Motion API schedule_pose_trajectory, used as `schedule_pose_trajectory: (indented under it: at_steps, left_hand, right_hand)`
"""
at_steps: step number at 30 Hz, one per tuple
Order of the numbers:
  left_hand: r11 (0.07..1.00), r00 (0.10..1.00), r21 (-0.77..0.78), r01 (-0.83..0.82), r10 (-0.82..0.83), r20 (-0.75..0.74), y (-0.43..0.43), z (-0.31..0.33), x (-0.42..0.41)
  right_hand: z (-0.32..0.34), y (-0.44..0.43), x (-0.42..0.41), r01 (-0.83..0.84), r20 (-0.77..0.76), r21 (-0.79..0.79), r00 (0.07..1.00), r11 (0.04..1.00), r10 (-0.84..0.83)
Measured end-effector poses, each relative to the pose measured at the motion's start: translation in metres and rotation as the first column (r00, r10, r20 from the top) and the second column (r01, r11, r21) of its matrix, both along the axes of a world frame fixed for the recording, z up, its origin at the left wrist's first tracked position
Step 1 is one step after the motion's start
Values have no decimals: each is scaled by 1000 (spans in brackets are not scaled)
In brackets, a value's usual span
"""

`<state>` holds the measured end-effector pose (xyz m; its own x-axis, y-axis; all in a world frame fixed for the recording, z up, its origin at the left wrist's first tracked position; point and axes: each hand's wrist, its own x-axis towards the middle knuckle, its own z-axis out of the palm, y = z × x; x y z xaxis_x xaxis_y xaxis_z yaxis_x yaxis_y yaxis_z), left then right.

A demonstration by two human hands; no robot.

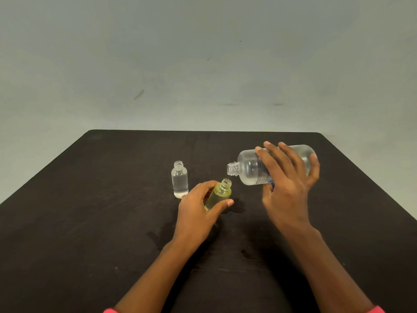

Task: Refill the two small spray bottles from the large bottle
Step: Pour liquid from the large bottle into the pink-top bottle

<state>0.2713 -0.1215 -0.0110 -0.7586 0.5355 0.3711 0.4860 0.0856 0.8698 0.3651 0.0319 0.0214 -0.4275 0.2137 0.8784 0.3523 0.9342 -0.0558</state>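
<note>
Left hand (198, 213) gripping a tilted yellow-green small bottle (220, 194) on the dark table (90, 222), right hand (286, 184) gripping the large clear bottle (250, 167) tipped sideways, mouth just above the yellow bottle's open neck, uncapped clear small bottle (179, 180) upright beyond, nearly full of clear liquid

Plain grey-green wall (203, 53) behind, matt, softly and evenly lit, without hard shadows. Bears a slanted scuff (139, 94) left of middle and faint dark smudges (252, 104) low down, just above the table's far edge. Below, a near-black table (90, 199) with rounded far corners; fills the lower half and carries a few darker blotches (158, 236) on its dull, slightly textured top.
</note>
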Motion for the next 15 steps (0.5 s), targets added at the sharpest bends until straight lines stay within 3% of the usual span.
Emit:
schedule_pose_trajectory:
  at_steps: [15]
  left_hand:
    - [1000,1000,-3,7,-8,-12,-1,2,0]
  right_hand:
    - [1,0,0,-3,-2,4,1000,1000,3]
